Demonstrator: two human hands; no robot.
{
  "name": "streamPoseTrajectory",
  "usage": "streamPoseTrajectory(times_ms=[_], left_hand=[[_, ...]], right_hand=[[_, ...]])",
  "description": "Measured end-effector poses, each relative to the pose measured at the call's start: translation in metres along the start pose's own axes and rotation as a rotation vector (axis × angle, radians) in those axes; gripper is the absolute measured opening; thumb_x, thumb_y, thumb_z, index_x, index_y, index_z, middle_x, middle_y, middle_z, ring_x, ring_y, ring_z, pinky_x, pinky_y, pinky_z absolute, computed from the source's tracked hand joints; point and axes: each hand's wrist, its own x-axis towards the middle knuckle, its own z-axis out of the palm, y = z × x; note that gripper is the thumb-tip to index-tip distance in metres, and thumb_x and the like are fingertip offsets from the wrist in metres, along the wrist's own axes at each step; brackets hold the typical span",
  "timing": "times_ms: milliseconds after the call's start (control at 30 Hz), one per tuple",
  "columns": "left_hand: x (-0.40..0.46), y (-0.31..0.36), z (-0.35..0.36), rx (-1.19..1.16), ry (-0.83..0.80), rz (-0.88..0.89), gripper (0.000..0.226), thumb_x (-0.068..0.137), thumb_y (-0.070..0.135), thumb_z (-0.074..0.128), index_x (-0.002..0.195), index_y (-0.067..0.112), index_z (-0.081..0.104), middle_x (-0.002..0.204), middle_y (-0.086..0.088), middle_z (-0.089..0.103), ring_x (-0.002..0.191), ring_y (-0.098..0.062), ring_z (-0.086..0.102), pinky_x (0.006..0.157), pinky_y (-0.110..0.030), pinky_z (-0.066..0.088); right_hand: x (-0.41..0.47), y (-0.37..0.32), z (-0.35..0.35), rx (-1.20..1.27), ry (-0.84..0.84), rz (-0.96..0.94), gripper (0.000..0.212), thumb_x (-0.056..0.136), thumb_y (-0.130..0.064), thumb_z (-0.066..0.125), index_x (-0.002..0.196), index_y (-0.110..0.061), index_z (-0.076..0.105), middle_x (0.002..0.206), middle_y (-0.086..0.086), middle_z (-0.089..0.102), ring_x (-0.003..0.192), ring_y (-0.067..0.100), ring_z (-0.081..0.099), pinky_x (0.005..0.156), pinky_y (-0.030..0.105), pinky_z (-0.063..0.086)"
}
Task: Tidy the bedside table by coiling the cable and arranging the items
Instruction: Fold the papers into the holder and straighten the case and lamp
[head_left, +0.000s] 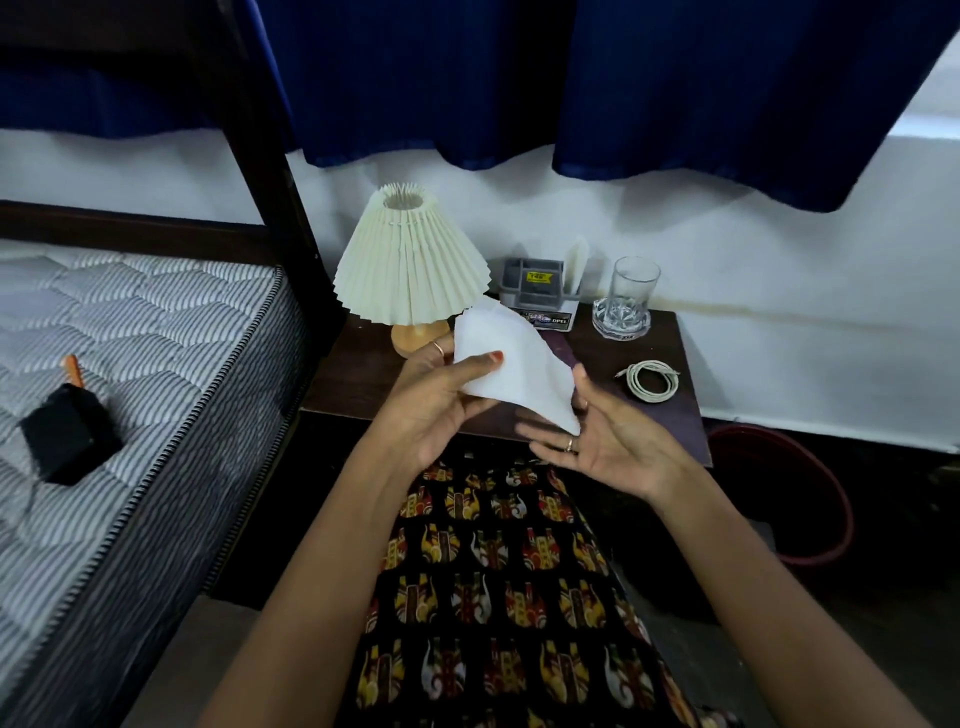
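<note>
A white tissue sheet (511, 364) hangs in the air above the dark bedside table (358, 384). My left hand (441, 400) pinches its left edge between thumb and fingers. My right hand (597, 441) is under its lower right corner, palm up with fingers spread; the corner touches the fingers. A white cable (652, 381) lies coiled on the table's right side. At the back stand a pleated cream lamp (410, 270), a grey organizer (537, 288) holding folded tissues, and a clear glass (631, 286) on a cut-glass coaster (621, 317).
A striped mattress (130, 364) on the left carries a black box (70, 436) and an orange-handled item (75, 370). A dark bedpost (270, 171) rises beside the lamp. A red bucket (779, 493) stands on the floor at the right. Blue curtains (571, 78) hang above.
</note>
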Motion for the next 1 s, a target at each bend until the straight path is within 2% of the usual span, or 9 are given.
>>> streamPoseTrajectory(times_ms=[100,167,200,333,500,567,733,900,1000], left_hand=[[-0.009,0.006,0.002,0.073,-0.005,0.029,0.033,0.084,0.0,0.063,0.115,0.008,0.061,0.103,0.0,0.071,0.099,-0.019,0.066,0.076,-0.03,0.059],[-0.014,0.009,0.0,0.139,0.027,0.047,0.033,0.083,0.003,0.065,0.116,0.009,0.063,0.116,-0.006,0.066,0.104,-0.02,0.065,0.075,-0.03,0.059],[-0.015,0.011,-0.001,0.167,0.048,0.057,0.032,0.083,0.004,0.067,0.114,0.01,0.064,0.122,-0.009,0.063,0.106,-0.021,0.064,0.075,-0.031,0.059],[-0.022,0.019,-0.004,0.259,0.058,0.098,0.024,0.085,0.004,0.065,0.106,0.016,0.065,0.109,-0.005,0.07,0.102,-0.02,0.067,0.077,-0.032,0.058],[-0.029,0.031,-0.004,0.332,0.025,0.129,0.015,0.085,0.001,0.063,0.092,0.014,0.063,0.096,-0.004,0.067,0.09,-0.016,0.066,0.063,-0.022,0.057],[-0.032,0.034,-0.004,0.344,0.003,0.142,0.016,0.085,-0.002,0.062,0.086,0.014,0.063,0.097,-0.006,0.063,0.09,-0.018,0.064,0.06,-0.019,0.056],[-0.038,0.038,-0.005,0.371,-0.047,0.169,0.025,0.086,-0.009,0.054,0.078,0.012,0.064,0.103,-0.011,0.059,0.093,-0.018,0.062,0.063,-0.017,0.055],[-0.04,0.04,-0.005,0.335,-0.053,0.159,0.023,0.087,-0.008,0.054,0.077,0.012,0.061,0.101,-0.017,0.061,0.087,-0.02,0.065,0.062,-0.016,0.054],[-0.04,0.04,-0.007,0.36,-0.053,0.169,0.022,0.085,-0.008,0.056,0.078,0.012,0.061,0.095,-0.014,0.061,0.083,-0.018,0.063,0.063,-0.017,0.055]], right_hand=[[-0.014,-0.004,0.01,-0.01,0.017,-0.109,0.051,0.057,-0.023,0.085,0.102,-0.012,0.065,0.092,0.005,0.074,0.078,0.018,0.071,0.06,0.026,0.057],[-0.023,-0.009,0.015,-0.04,0.083,-0.176,0.023,0.075,-0.01,0.069,0.097,-0.012,0.062,0.081,0.001,0.073,0.064,0.01,0.067,0.051,0.019,0.053],[-0.027,-0.012,0.016,-0.053,0.104,-0.209,0.018,0.08,-0.005,0.063,0.096,-0.013,0.062,0.08,0.0,0.073,0.062,0.008,0.066,0.049,0.017,0.051],[-0.038,-0.023,0.02,-0.159,0.115,-0.302,0.024,0.083,0.005,0.058,0.094,-0.015,0.063,0.082,-0.001,0.074,0.065,0.008,0.068,0.048,0.017,0.051],[-0.048,-0.033,0.027,-0.228,0.104,-0.386,0.028,0.085,0.01,0.053,0.08,-0.015,0.064,0.078,0.001,0.071,0.06,0.007,0.066,0.05,0.015,0.053],[-0.052,-0.035,0.029,-0.258,0.076,-0.396,0.03,0.086,0.011,0.051,0.078,-0.012,0.068,0.072,0.001,0.072,0.058,0.007,0.065,0.051,0.014,0.053],[-0.057,-0.038,0.03,-0.309,0.066,-0.442,0.047,0.086,0.014,0.046,0.057,-0.012,0.071,0.065,0.005,0.072,0.057,0.01,0.069,0.053,0.012,0.053],[-0.059,-0.042,0.033,-0.312,0.099,-0.477,0.044,0.086,0.016,0.044,0.058,-0.008,0.069,0.064,0.01,0.071,0.057,0.012,0.069,0.054,0.012,0.054],[-0.061,-0.045,0.034,-0.333,0.138,-0.493,0.045,0.085,0.017,0.044,0.057,-0.008,0.069,0.064,0.007,0.07,0.057,0.01,0.067,0.054,0.013,0.054]])
